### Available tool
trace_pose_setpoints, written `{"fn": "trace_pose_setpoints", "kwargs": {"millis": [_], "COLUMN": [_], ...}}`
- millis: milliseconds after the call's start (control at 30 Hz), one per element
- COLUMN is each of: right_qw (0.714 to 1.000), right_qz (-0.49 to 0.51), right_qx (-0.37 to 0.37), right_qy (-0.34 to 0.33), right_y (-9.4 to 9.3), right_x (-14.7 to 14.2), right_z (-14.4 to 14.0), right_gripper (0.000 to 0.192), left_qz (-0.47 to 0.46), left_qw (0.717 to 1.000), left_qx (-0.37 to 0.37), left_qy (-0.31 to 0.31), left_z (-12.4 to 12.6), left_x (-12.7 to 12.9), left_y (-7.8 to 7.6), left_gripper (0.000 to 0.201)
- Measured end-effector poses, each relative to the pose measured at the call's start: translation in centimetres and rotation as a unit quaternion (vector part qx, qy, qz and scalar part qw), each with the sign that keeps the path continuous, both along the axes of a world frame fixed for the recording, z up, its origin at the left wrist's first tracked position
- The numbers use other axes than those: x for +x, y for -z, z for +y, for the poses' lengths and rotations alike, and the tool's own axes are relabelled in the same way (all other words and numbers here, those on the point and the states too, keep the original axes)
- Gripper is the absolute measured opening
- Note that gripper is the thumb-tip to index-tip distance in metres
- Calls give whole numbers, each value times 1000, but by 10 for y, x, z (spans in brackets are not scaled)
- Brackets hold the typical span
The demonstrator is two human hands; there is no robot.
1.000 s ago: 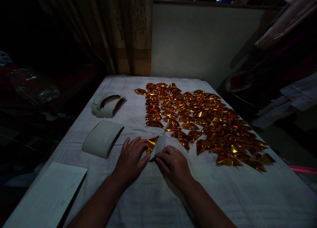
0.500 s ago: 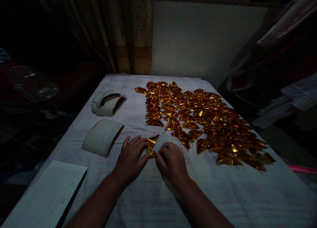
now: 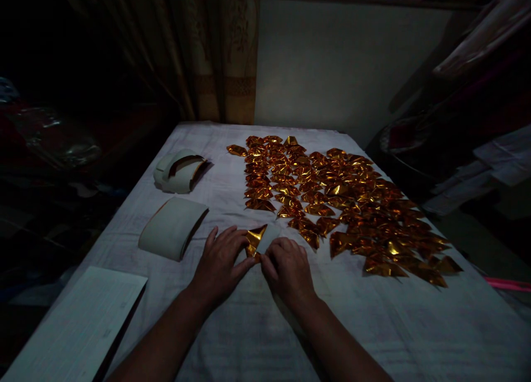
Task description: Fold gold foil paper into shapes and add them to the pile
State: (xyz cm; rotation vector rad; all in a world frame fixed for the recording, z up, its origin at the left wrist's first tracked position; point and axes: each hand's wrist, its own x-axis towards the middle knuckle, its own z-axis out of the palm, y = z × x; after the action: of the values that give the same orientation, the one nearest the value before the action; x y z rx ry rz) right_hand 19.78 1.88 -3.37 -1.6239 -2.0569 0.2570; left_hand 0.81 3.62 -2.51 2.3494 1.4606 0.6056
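A partly folded sheet of gold foil paper (image 3: 256,238) lies on the table between my hands, its pale backing showing at the right. My left hand (image 3: 219,260) grips its left side, thumb and fingers closed on the edge. On the near right edge, the curled fingers of my right hand (image 3: 288,268) pinch the paper and hide part of it. Beyond and to the right lie many folded gold foil pieces (image 3: 307,188), set in rough rows.
Two stacks of curved pale sheets, a nearer one (image 3: 173,227) and a farther one (image 3: 180,171), stand on the left. A flat whitish pad or board (image 3: 78,326) lies at the near left. Whitish cloth (image 3: 232,337) covers the table; a curtain (image 3: 232,55) hangs behind.
The near edge of the gold foil paper has been folded up between my fingers, so less foil shows at the front. Both hands stay almost in place.
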Motion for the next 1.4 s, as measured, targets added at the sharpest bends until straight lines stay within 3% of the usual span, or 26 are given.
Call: {"fn": "trace_pose_setpoints", "kwargs": {"millis": [867, 1033, 1233, 1400], "right_qw": [1000, 1000, 1000, 999], "right_qz": [0, -13, -17, 28], "right_qx": [22, 25, 7, -16], "right_qy": [5, 6, 14, -3], "right_y": [4, 2, 1, 0], "right_x": [1, -2, -4, 2], "right_z": [1, 0, 0, 1], "right_gripper": [9, 12, 16, 8], "left_qz": [-4, -2, -9, -9], "left_qw": [1000, 999, 999, 999], "left_qx": [-3, -31, -41, -54], "left_qy": [-18, -13, -8, -3], "left_z": [-3, -2, -2, -1], "left_x": [4, 3, 2, 0], "left_y": [-2, -4, -5, -5], "left_gripper": [29, 33, 36, 38]}}
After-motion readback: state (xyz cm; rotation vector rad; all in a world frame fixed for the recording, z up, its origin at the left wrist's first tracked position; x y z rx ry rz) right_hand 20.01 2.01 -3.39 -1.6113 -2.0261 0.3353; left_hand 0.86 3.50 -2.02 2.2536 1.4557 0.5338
